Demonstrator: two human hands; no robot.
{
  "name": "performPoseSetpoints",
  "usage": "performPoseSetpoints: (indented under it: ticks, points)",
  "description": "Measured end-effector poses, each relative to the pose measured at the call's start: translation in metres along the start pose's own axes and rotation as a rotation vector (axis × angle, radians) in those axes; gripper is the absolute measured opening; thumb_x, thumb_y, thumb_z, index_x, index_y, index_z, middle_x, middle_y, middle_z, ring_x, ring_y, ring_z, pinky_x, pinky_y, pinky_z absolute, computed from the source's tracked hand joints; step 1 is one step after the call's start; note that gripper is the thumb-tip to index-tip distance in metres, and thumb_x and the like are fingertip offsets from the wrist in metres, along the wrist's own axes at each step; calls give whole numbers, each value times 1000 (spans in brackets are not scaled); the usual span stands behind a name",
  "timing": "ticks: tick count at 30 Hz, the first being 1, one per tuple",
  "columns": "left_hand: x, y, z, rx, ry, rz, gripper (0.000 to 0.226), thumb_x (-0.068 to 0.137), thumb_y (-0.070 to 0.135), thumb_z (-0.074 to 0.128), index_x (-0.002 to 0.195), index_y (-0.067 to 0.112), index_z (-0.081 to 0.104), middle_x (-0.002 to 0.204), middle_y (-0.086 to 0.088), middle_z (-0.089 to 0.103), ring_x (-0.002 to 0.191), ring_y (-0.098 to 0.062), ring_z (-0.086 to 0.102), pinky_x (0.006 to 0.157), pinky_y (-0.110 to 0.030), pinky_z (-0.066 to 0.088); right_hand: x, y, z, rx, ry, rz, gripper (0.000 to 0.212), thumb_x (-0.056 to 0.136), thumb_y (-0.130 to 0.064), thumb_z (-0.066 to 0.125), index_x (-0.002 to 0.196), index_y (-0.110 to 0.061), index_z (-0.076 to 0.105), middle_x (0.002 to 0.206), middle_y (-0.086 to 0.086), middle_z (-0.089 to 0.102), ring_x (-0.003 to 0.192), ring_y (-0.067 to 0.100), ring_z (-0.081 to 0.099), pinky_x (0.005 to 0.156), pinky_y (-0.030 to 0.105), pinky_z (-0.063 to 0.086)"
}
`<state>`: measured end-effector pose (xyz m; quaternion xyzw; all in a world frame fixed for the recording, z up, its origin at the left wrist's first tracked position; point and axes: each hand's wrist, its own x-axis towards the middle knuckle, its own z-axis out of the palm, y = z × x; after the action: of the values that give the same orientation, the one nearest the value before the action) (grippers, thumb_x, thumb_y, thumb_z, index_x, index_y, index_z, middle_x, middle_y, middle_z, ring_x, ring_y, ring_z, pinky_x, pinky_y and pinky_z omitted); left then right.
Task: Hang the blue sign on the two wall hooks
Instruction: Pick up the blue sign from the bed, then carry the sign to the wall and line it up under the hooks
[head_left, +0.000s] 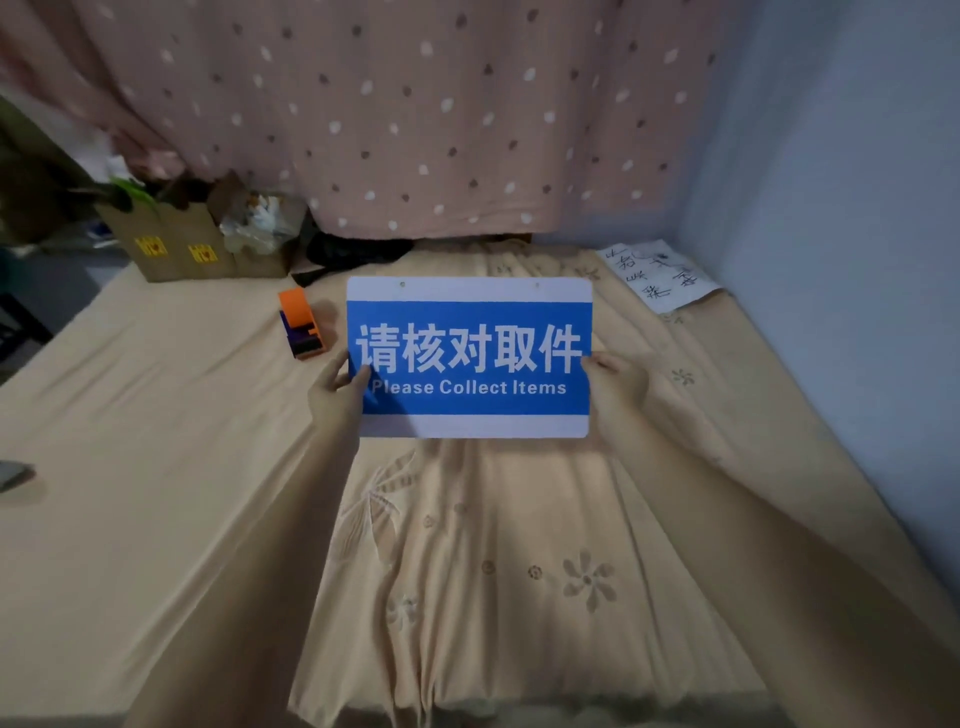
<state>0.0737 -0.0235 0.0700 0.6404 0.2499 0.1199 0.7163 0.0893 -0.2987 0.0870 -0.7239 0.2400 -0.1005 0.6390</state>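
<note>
The blue sign is a white-edged rectangle with white Chinese characters and "Please Collect Items". It has two small holes along its top white strip. I hold it face up, a little above the bed, at the centre of the head view. My left hand grips its left edge, thumb on the blue face. My right hand grips its right edge. No wall hooks show in this view.
A beige flowered sheet covers the bed. An orange tape dispenser lies just left of the sign. Cardboard boxes stand at the back left. A handwritten paper lies at the back right by the pale blue wall. A dotted pink curtain hangs behind.
</note>
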Motion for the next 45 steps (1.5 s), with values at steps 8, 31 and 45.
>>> performPoseSetpoints:
  ticks: [8,31,45]
  points:
    - [-6,82,10,-108,-15,237,46,88,24,62,133,22,51,130,-8,60,120,-24,57,98,-43,49,-11,-83,-10,331,-34,-131,19,87,-8,62,104,-4,70,94,9,71,86,25,69,82,38,58]
    - [-83,244,-2,-159,-99,764,53,95,26,51,144,34,32,139,3,50,119,-15,55,80,-22,50,-85,-233,-72,439,-198,-760,43,96,-14,50,136,-30,45,110,-17,65,89,1,67,66,15,55]
    - [-116,243,8,-126,-153,821,51,95,23,49,144,28,34,138,-3,52,116,-19,57,85,-32,54,-108,-223,-107,420,-118,-779,43,96,-15,51,106,-58,47,116,-2,65,91,5,68,67,18,57]
